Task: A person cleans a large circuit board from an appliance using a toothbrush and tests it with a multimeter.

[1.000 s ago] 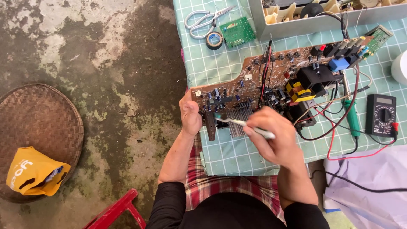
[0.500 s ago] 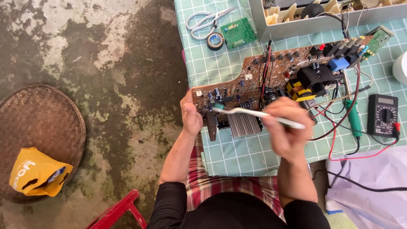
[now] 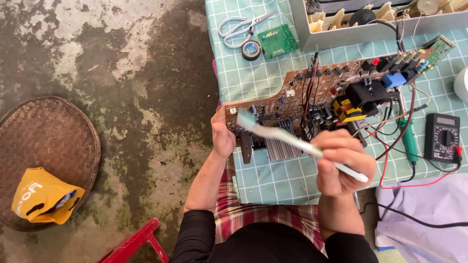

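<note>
The left hand (image 3: 223, 136) grips the near-left end of a long brown circuit board (image 3: 297, 100), its fingers clenched around the board's edge with the thumb on top; the board lies slanted across the worktop (image 3: 253, 78), which is covered by a pale green checked cloth, and its left end juts just past the worktop's edge. The right hand (image 3: 343, 163) holds a white toothbrush (image 3: 292, 139), fingers closed around the handle near its middle; the brush's greenish head rests on the board just beside the left thumb, and the handle's tail sticks out past the right hand. A ribbed metal heatsink (image 3: 282, 146) hangs at the board's near edge under the brush handle; a yellow transformer (image 3: 347, 109) and a blue relay (image 3: 394, 79) sit on the right half of the board, with red and black wires looping over it.

To the right lie a green-handled soldering iron (image 3: 408, 139) and a black multimeter (image 3: 442, 138) with its red lead trailing along the cloth; at the far side lie scissors (image 3: 239, 24), a roll of black tape (image 3: 251, 49), a small green circuit board (image 3: 277, 41) and a grey open casing (image 3: 370, 30). On the concrete floor to the left sits a round woven tray (image 3: 48, 141) with a yellow bag (image 3: 41, 197) on it; part of a red stool (image 3: 134, 243) shows near the person's knee.
</note>
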